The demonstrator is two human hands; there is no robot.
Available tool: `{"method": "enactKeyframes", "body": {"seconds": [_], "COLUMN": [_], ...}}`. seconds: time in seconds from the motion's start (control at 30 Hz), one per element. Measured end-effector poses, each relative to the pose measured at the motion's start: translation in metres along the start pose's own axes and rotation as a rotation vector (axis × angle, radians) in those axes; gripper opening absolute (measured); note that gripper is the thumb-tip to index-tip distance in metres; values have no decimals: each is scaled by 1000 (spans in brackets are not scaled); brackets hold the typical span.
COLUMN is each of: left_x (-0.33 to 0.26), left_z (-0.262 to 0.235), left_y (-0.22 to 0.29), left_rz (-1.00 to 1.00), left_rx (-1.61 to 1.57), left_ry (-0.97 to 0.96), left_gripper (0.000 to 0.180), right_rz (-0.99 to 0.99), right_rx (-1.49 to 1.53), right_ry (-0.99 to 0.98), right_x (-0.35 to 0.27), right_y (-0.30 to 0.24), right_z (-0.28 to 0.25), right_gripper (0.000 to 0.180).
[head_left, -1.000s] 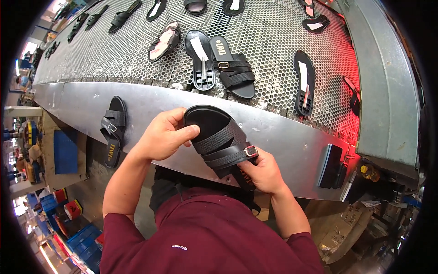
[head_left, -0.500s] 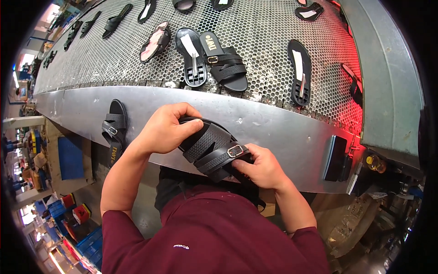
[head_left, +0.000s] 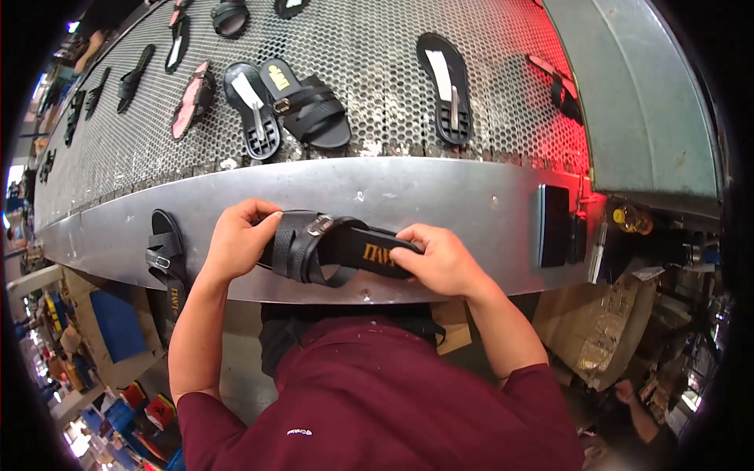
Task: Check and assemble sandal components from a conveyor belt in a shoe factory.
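A black strapped sandal (head_left: 334,247) with a metal buckle lies sideways on the smooth metal ledge (head_left: 463,200) in front of me. My left hand (head_left: 239,239) grips its toe end and straps. My right hand (head_left: 440,259) holds its heel end, fingers over the insole. A second black sandal (head_left: 163,263) rests on the ledge just left of my left hand.
Beyond the ledge runs a perforated metal belt (head_left: 377,86) carrying several black sandals and soles, such as a strapped sandal (head_left: 308,102) and a bare sole (head_left: 446,85). A dark box (head_left: 554,226) is fixed to the ledge at right. Cardboard and clutter lie lower right.
The sandal has been turned from tilted and raised to lying flat and sideways on the ledge. My right hand has shifted from under it to its heel end.
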State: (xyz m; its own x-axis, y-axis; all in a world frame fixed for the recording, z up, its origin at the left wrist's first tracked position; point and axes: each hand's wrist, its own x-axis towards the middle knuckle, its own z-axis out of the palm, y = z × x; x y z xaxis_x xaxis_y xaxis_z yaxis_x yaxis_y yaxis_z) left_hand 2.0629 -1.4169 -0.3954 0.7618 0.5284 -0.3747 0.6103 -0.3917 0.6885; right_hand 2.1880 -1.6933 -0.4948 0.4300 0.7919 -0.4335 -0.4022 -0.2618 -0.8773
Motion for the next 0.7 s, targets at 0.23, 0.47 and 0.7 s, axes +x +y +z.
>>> {"method": "enactKeyframes", "body": {"seconds": [0.23, 0.47, 0.7], "left_x": [-24, -4, -2], "left_z": [24, 109, 114], "left_y": [35, 68, 67], "left_rz": [690, 870, 847], "left_rx": [601, 801, 787], "left_ry": [152, -388, -424], "left_gripper": [38, 69, 63], "right_rz": [-68, -104, -639], "right_rx": [-41, -22, -850], "right_ry": [94, 92, 342], "right_x": [-3, -9, -15], "right_y": [19, 27, 48], "right_z": [-9, -14, -29], "right_gripper": [28, 45, 68]}}
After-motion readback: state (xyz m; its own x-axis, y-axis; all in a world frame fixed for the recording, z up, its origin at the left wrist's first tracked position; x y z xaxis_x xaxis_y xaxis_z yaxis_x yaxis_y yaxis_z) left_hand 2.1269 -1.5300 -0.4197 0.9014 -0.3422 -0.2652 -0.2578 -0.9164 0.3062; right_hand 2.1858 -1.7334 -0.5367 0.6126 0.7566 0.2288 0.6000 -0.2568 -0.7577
